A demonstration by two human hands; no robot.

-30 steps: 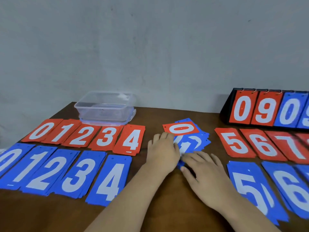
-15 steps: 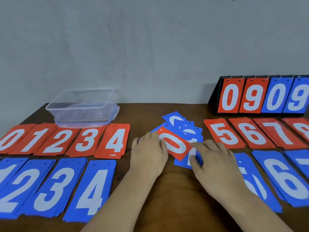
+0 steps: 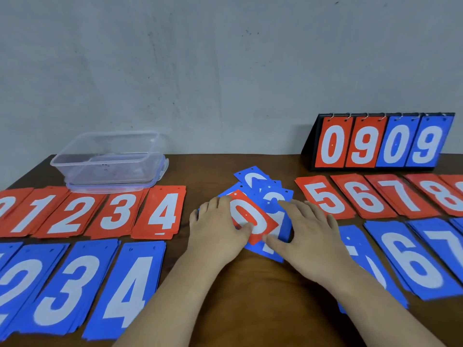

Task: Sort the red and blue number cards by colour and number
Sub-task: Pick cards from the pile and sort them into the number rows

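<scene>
A loose heap of blue number cards (image 3: 269,194) lies mid-table with a red 0 card (image 3: 260,222) slanted on top. My left hand (image 3: 218,227) lies flat at the card's left edge, its thumb touching the red 0. My right hand (image 3: 307,232) rests flat on the heap's right side, thumb on a blue card. Sorted red piles 0 to 4 (image 3: 160,212) run along the left, with blue piles up to 4 (image 3: 130,286) in front. Red piles from 5 (image 3: 323,196) and blue piles with 6 (image 3: 411,259) lie on the right; my right forearm hides most of the blue 5.
A clear plastic box (image 3: 110,159) stands on its lid at the back left. A black flip scoreboard (image 3: 380,141) reading 0909 stands at the back right. A grey wall rises behind the brown table (image 3: 250,296).
The red 0 card has slid from the far end of the heap toward me and turned slantwise between my hands. My left thumb now touches it.
</scene>
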